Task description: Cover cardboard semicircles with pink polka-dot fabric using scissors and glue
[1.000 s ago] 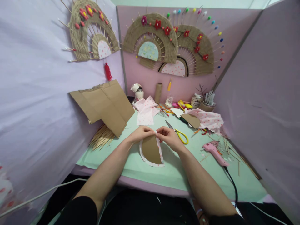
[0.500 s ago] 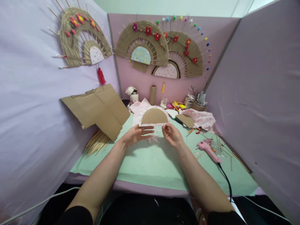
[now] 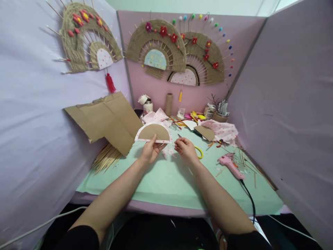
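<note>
My left hand (image 3: 151, 150) grips a half-round cardboard piece (image 3: 154, 132), thumb on the cardboard and fingers behind it. White fabric with pink spots rims the curve and is folded over the straight lower edge. To the right, apart from that piece, my right hand (image 3: 186, 150) has its fingertips pressed together; what they hold, if anything, is hidden. Scissors with a yellow handle (image 3: 199, 152) are partly covered by my right hand; their blade tip shows above its fingers. Pink-spotted fabric scraps (image 3: 168, 152) lie between the hands.
A pink glue gun (image 3: 231, 166) with a black cord lies right. Folded cardboard (image 3: 106, 119) leans left over thin wooden sticks (image 3: 107, 159). Spotted cloth (image 3: 221, 129) and a cardboard piece (image 3: 205, 132) lie at the back right. Fan-shaped decorations (image 3: 158, 41) hang on the walls.
The half-round piece has moved left, now held by my left hand alone. My right hand has come off its edge, and the scissors have come into view beside it.
</note>
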A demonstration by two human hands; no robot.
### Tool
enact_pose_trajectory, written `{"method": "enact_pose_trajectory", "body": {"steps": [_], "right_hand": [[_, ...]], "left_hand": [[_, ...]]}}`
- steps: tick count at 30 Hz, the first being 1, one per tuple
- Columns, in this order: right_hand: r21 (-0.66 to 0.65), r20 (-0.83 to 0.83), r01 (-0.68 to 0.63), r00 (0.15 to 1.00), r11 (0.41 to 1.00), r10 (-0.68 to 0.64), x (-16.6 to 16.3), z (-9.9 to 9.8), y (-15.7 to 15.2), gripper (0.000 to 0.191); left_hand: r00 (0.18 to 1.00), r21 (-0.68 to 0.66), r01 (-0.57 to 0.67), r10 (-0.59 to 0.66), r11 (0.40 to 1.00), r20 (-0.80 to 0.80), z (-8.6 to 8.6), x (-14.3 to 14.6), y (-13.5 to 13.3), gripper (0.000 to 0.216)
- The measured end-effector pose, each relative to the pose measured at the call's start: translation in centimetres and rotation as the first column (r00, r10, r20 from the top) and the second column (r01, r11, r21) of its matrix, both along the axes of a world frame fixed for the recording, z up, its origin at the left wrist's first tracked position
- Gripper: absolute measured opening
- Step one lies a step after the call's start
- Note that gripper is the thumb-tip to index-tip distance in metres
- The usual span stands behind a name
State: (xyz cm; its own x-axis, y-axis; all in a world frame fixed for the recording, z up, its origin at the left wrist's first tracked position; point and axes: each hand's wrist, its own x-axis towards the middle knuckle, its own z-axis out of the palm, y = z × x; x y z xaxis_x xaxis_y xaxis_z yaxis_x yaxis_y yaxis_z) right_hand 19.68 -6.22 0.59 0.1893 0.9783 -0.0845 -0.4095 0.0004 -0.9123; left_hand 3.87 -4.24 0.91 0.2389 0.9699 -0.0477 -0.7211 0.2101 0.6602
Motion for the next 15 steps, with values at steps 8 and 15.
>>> {"method": "enact_pose_trajectory", "body": {"steps": [8,15], "right_hand": [[0.351,0.404,0.245,0.831,0.904,-0.383,6.1,2.7,-3.0,0.022],[0.061,0.998,0.469,-0.026,0.881,-0.056,17.4,-1.0,-9.5,0.035]], "left_hand": [[0.995,0.014,-0.064,0.065,0.998,-0.073,0.1,-0.3,0.2,0.028],[0.991,-0.017,-0.032,0.029,0.999,-0.129,0.2,-0.2,0.2,0.016]]}}
